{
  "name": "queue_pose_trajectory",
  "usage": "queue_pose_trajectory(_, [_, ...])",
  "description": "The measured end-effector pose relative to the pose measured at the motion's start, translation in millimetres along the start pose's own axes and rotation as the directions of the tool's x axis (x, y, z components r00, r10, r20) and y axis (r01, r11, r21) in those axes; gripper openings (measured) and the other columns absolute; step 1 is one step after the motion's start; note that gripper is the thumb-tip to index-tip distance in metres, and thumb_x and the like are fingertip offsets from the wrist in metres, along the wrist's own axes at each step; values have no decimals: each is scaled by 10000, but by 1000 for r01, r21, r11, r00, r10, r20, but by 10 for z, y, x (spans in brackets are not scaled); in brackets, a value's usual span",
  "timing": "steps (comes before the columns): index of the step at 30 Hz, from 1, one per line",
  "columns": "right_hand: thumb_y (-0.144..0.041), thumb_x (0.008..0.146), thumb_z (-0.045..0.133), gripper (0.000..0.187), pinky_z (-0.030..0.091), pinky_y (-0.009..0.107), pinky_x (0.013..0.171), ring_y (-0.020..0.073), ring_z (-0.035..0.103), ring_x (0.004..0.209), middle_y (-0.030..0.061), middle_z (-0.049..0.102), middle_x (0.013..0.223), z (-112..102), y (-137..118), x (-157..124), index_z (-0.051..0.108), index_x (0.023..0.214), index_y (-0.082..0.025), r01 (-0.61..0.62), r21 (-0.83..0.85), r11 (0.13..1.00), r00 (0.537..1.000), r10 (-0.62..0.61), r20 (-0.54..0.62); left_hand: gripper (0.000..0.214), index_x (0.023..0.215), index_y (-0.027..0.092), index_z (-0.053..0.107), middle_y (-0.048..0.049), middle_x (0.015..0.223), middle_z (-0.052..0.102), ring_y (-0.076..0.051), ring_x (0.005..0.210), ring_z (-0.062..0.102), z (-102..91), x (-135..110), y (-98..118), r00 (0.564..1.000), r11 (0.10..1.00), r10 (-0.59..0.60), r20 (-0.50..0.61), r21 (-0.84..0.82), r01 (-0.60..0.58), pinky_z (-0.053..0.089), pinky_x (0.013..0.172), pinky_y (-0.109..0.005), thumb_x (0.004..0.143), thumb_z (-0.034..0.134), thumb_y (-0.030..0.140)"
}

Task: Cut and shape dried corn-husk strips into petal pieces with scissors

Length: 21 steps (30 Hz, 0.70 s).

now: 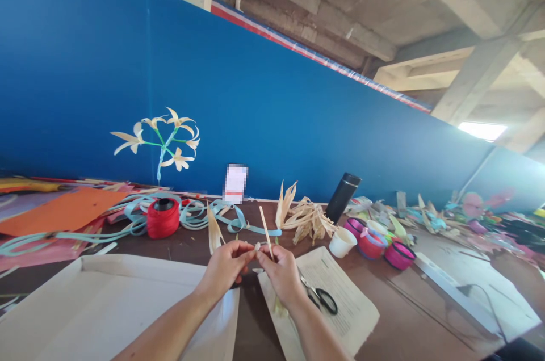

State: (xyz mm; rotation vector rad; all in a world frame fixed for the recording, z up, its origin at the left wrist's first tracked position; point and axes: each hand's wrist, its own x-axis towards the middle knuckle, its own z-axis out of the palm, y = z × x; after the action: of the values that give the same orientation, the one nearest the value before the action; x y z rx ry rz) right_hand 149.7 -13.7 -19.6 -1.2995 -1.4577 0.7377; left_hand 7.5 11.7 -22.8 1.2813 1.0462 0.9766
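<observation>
Small pale scrap [258, 246], too small to identify, at the meeting point of both hands, above the brown table [251, 327]. Left hand [232, 263]: thumb and forefinger together, pinched on the scrap. Right hand [279, 267]: fingers clamped on a thin stick [265, 227], which tilts upward; thumb tip close to the scrap, contact unclear. Under the right forearm, a printed sheet [353, 305] with black-handled scissors [312, 289] lying on it. Large white sheet [128, 298] below the left arm. Beyond the hands: dried husks [309, 219], pale blue ribbon [238, 218] in loops, red spool [163, 220]. White cup [342, 242] tipped slightly near a leaning black bottle [343, 197]. Farther left, a pale-petalled flower spray [162, 154] before the blue wall [276, 94]
</observation>
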Motion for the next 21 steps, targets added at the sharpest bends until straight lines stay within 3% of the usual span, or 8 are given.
queue_pose_trajectory(12, [-342,748,566,217,389,216,557,138,511,586,0,606,629,2,-47,-17,666,715,-152,22,-50,999,1000,-23,-14,404,873,150,604,8,632,584,-115,527,535,10,-2,-48,999,999,43,8,-12,-43,404,392,-197,631,615,473])
queue_pose_trajectory(21, [-290,752,557,170,376,207,554,125,481,580,-13,580,624,1,-20,-14,645,716,-149,19,-8,1000,1000,-19,-1,387,866,139,611,20,574,556,-103,508,502,12,-5,-13,999,999,32,12,-35,-31,399,401,-194,634,623,449])
